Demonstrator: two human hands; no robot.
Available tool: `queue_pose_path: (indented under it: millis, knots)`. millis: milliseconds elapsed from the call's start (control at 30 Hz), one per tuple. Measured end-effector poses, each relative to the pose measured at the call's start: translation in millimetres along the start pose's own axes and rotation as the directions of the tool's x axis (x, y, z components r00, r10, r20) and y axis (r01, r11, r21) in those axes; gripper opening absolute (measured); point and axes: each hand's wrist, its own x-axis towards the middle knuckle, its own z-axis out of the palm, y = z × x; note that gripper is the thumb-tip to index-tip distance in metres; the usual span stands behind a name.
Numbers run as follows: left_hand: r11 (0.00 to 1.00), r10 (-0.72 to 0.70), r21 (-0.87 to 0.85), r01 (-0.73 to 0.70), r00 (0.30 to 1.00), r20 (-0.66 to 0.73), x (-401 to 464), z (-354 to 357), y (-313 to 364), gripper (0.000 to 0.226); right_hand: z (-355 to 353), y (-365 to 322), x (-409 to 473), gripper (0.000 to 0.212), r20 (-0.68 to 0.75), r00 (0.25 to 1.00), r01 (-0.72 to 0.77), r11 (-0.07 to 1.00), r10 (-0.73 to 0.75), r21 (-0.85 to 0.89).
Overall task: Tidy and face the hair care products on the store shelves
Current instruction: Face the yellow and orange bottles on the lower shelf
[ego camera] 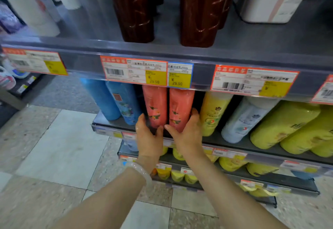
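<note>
Two red-orange bottles stand side by side on the second shelf (234, 143), under the price tags. My left hand (148, 138) grips the foot of the left red bottle (155, 102), thumb in front and fingers on its left side. My right hand (187, 135) grips the foot of the right red bottle (181, 104), thumb in front and fingers on its right side. A pale bangle sits on my left wrist. The bottles' tops are hidden behind the shelf edge above.
Two blue bottles (115, 100) stand left of the red ones; a yellow bottle (212, 111), a white bottle (243, 120) and more yellow-green bottles (282, 124) stand to the right. Dark brown bottles (135, 8) fill the upper shelf. Lower shelves hold yellow products. Tiled floor lies to the left.
</note>
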Motion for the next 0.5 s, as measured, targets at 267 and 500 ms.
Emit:
queue_pose_path:
  millis: [267,500]
  knots:
    - [0.997,0.071,0.036,-0.074,0.994,0.085,25.4,-1.8,0.8,0.050,13.7,4.9,14.1,0.067,-0.106,0.994,-0.009,1.000,0.010,0.005]
    - [0.992,0.095,0.073,-0.099,0.994,0.055,26.9,0.2,-4.6,0.058,6.6,1.4,17.9,0.058,0.011,0.999,-0.042,0.996,0.041,0.085]
